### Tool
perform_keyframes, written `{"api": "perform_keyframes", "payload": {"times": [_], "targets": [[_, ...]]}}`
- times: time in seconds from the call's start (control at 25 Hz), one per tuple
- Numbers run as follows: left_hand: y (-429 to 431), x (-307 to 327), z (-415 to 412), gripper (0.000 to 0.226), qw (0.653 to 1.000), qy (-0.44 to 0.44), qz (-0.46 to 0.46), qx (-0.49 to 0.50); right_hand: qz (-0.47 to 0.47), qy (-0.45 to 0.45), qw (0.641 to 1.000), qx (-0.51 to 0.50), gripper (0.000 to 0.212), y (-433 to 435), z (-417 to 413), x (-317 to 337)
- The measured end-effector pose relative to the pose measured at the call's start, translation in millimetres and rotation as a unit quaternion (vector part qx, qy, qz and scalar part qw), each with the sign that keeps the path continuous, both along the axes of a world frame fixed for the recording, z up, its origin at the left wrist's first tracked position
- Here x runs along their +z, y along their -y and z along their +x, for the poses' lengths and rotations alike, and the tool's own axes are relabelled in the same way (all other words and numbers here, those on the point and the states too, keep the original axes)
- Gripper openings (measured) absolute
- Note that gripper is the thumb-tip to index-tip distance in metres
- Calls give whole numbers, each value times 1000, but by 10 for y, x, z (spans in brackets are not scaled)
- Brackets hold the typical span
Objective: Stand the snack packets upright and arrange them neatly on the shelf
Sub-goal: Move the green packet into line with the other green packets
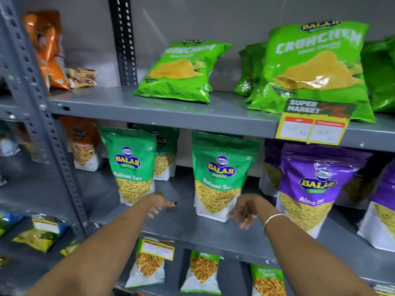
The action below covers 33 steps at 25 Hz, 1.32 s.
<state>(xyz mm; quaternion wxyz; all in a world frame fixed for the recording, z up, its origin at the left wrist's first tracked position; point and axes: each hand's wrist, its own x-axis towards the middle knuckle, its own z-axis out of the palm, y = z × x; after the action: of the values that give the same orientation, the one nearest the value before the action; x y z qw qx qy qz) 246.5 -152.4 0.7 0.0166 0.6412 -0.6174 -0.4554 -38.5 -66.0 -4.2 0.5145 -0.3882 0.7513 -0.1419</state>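
Observation:
Two green Ratlami Sev packets stand upright on the grey middle shelf (188, 227): one on the left (132, 165) and one at the centre (220, 176). Another green packet (165, 152) and an orange packet (83, 146) stand behind them. Purple Aloo Sev packets (310, 189) stand to the right. My left hand (161, 205) hovers open over the bare shelf between the two front green packets. My right hand (243, 211) is open by the lower right corner of the centre packet, fingers spread and blurred, holding nothing.
On the top shelf, green Crunchem bags (181, 71) (316, 67) lean back, with orange bags (47, 50) at the left. A yellow price tag (312, 127) hangs off the top shelf's edge. Below, more packets (203, 272) stand. A grey slotted upright (42, 124) bounds the left side.

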Motion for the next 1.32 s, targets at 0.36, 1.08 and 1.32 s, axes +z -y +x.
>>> {"api": "perform_keyframes", "payload": {"times": [0.36,1.08,1.32], "targets": [[685,-151,1405,103,977,-116,-165,69,-148,-20,989,0,42,826,2076,-143],[512,-366,1848,61,969,-188,-161,-7,-299,15,939,-170,69,404,3021,-187],[426,-342,1866,59,969,-199,-148,-16,-309,37,935,-172,63,330,3074,-165]]}}
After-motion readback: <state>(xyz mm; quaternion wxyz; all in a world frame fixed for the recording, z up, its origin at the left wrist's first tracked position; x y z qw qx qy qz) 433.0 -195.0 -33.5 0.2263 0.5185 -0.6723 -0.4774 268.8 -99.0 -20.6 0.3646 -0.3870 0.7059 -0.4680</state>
